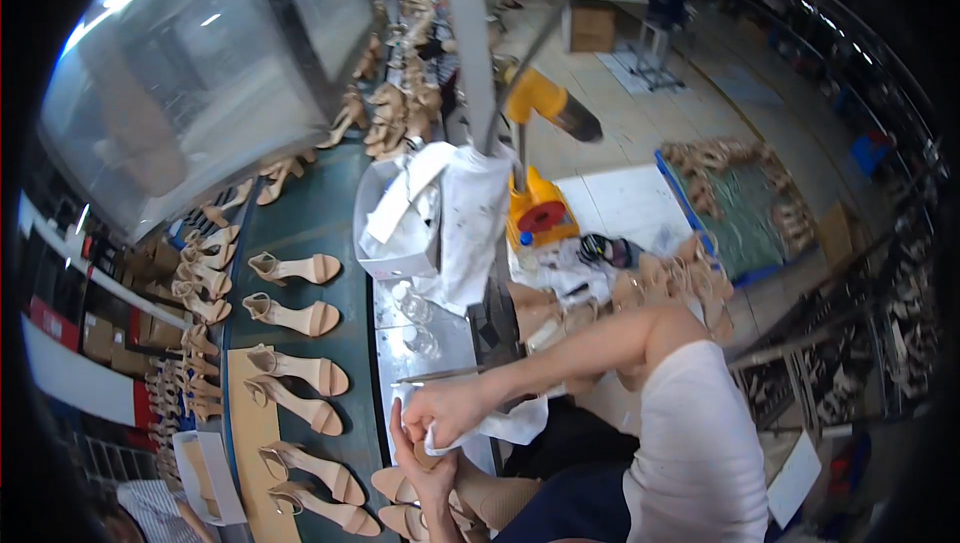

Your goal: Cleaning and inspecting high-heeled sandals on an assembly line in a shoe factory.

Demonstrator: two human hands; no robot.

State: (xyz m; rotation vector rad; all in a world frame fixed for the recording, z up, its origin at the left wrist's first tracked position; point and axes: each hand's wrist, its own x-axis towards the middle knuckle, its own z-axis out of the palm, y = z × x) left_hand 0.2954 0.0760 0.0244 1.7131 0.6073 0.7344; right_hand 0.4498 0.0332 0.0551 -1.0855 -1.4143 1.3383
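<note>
My left hand point(432, 483) is wrapped round a beige piece that looks like part of a sandal point(428, 460), mostly hidden by the fingers. Over it, my right hand point(450, 411) is closed on a white cloth point(431, 440), pressed against the piece. More beige sandals point(395, 484) lie close beside my left hand at the lower edge. To the left, high-heeled sandals point(305, 318) with ankle straps lie on their sides in a row along a dark green conveyor belt point(300, 168).
A white box point(398, 265) of papers and cloth stands ahead on the metal bench, behind clear bottles point(412, 301). A yellow machine point(538, 211) stands beyond. Shoe parts pile up right of my arm. A co-worker's striped sleeve point(155, 510) shows at lower left.
</note>
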